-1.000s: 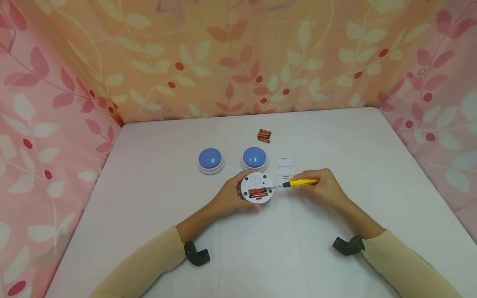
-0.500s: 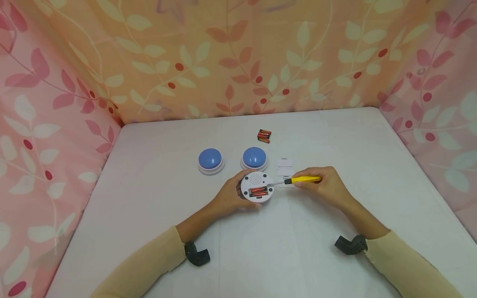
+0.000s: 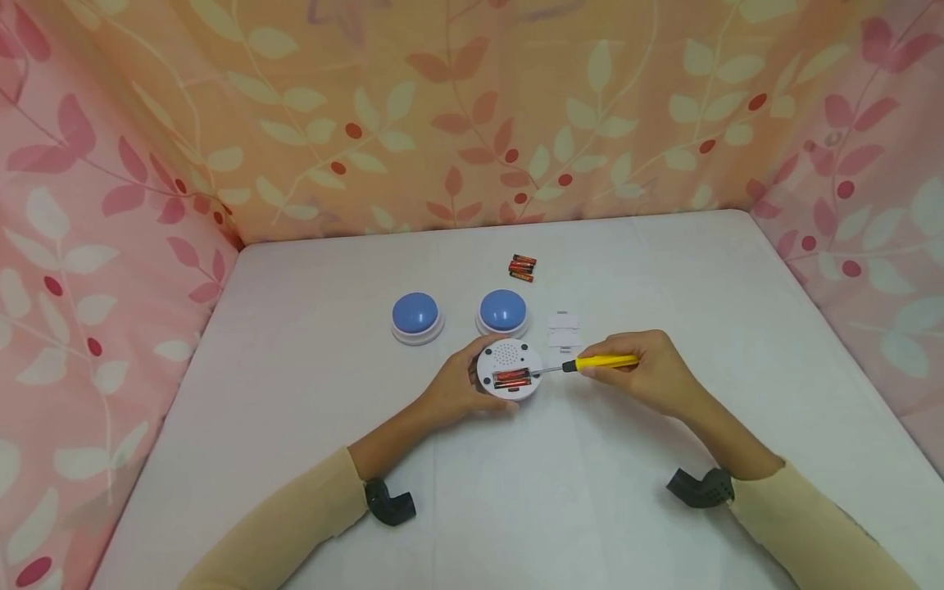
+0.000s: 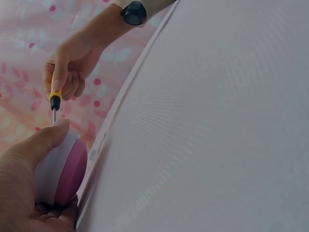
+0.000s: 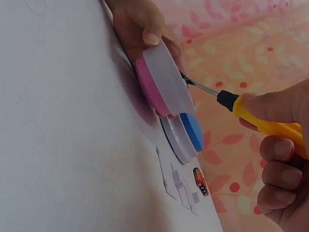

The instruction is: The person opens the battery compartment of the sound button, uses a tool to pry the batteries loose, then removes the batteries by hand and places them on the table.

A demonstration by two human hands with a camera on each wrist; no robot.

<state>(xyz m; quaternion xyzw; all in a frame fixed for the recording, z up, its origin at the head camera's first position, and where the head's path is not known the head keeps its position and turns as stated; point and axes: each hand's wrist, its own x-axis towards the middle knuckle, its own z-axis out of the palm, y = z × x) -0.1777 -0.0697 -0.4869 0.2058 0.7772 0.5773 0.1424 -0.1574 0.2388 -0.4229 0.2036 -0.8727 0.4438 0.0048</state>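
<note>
My left hand (image 3: 459, 385) grips a round push-button (image 3: 509, 357) by its rim, its white underside turned up. Its pink cap (image 5: 153, 87) faces down in the right wrist view. Two red batteries (image 3: 512, 378) lie in the uncovered compartment of that underside. A yellow-handled screwdriver (image 3: 606, 361) is pinched in my right hand (image 3: 652, 373). The metal shaft (image 5: 205, 88) points left, its tip right at the end of the batteries in the head view. In the left wrist view, my thumb (image 4: 46, 140) lies across the white side of the button.
Two blue-capped buttons, one on the left (image 3: 415, 317) and one nearer the middle (image 3: 503, 312), stand behind my hands. Several loose batteries (image 3: 522, 268) lie farther back. White battery covers (image 3: 564, 332) are to their right. Floral curtains (image 3: 472, 115) surround the white table (image 3: 317, 328).
The screwdriver lifted slightly and drew right off the batteries, then tipped back down to their right end. My right hand ends a little farther right. The left hand holds the button almost still.
</note>
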